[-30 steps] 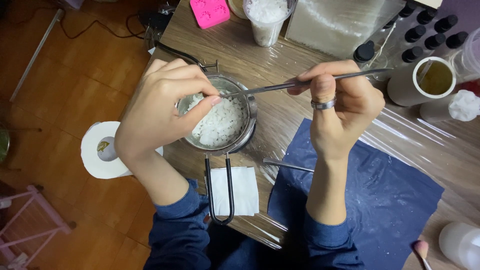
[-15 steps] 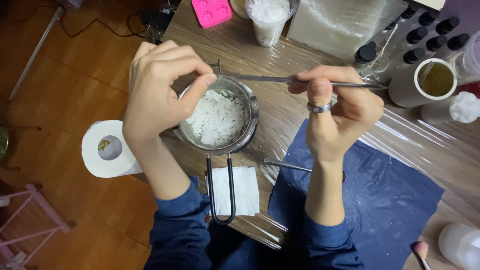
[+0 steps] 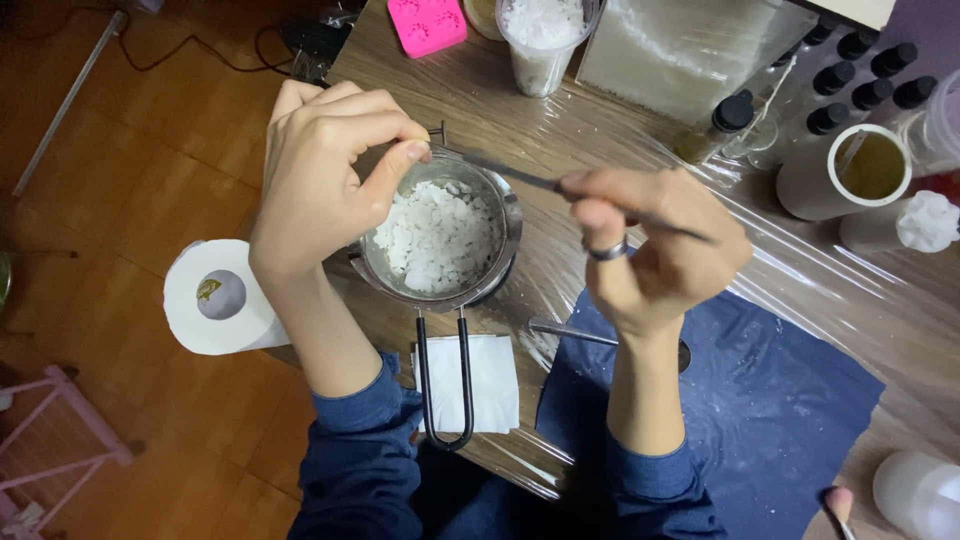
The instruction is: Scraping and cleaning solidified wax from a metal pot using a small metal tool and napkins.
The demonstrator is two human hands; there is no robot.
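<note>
i see the thin metal tool lying with its long axis left to right over the far rim of the metal pot of white flakes. my right hand is closed around its right part; my left hand pinches thumb to forefinger at the left tip, the nearer hand to the pot. the pot's black handle points toward me over a white napkin. open room lies right, on the blue mat; the table edge runs left.
</note>
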